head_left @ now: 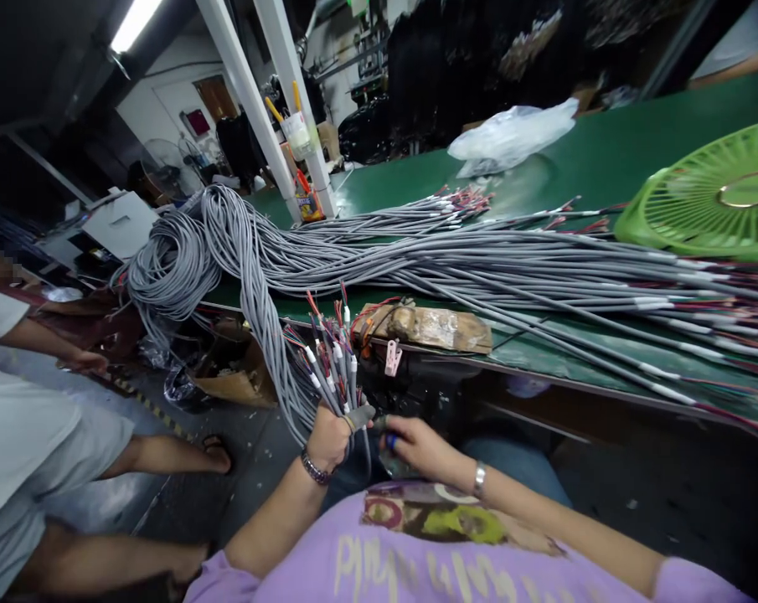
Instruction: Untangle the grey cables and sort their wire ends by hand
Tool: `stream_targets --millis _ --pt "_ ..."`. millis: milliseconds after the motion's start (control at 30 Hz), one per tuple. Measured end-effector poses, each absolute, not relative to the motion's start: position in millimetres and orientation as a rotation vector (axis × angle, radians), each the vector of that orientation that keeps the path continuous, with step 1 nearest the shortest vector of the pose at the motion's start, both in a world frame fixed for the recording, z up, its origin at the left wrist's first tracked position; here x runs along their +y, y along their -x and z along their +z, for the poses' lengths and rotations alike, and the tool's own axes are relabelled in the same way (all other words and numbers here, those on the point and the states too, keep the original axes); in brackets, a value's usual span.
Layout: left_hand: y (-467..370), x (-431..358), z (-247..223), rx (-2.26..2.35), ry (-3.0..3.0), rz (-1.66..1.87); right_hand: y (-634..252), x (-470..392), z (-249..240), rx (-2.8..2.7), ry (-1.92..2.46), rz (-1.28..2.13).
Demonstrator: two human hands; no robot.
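Note:
My left hand (329, 437) is closed around a bundle of grey cables (278, 352), just below their stripped ends. Above the fist, those ends (337, 356) fan upward, with white sleeves and thin coloured wires. A flat greyish strip (361, 415) lies across the bundle at my left thumb; I cannot tell what it is. Close to its right, my right hand (416, 444) has its fingers pinched together, a blue band on one of them. Something clear and shiny (396, 466) shows under those fingers, too blurred to name.
Many more grey cables (510, 260) stretch along the green table (404, 176). A wooden block (451, 328) with wires and a pink clip (392, 358) sits at its edge. A green fan (718, 193) is at right, a plastic bag (513, 138) behind. Another person (27, 427) stands at left.

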State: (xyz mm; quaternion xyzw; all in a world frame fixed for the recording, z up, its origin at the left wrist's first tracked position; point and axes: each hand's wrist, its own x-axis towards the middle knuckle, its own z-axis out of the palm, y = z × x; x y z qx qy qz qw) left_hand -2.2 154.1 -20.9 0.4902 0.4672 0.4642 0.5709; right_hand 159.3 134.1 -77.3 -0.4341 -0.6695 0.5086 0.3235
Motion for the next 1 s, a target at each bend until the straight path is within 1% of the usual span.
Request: stream_targets --millis 100,167,267,467,667,767,900,1000 --pt "0 152 -22 1.114 -1.282 0.993 -169 138 -54 -1.477 1.125 1.266" --pt "-4 151 -22 1.072 -1.351 0.947 -168 140 -40 -1.43 1.058 1.303" --pt "-9 150 -19 0.991 -1.418 0.93 -161 142 -29 -1.402 1.089 1.322" --pt "-6 147 -11 0.996 -1.411 0.928 -154 145 -30 -1.213 1.031 1.452" --pt "-1 140 -17 1.209 -1.303 1.055 -159 143 -29 -0.859 1.037 1.684" --pt "-6 140 -19 1.157 -1.285 1.026 -160 144 -28 -0.835 0.989 1.749" --pt "-14 142 -19 1.031 -1.293 0.972 -160 147 -32 -0.827 1.02 1.758" --pt "-13 144 -20 1.086 -1.233 1.1 -162 149 -34 -0.75 1.047 1.699"
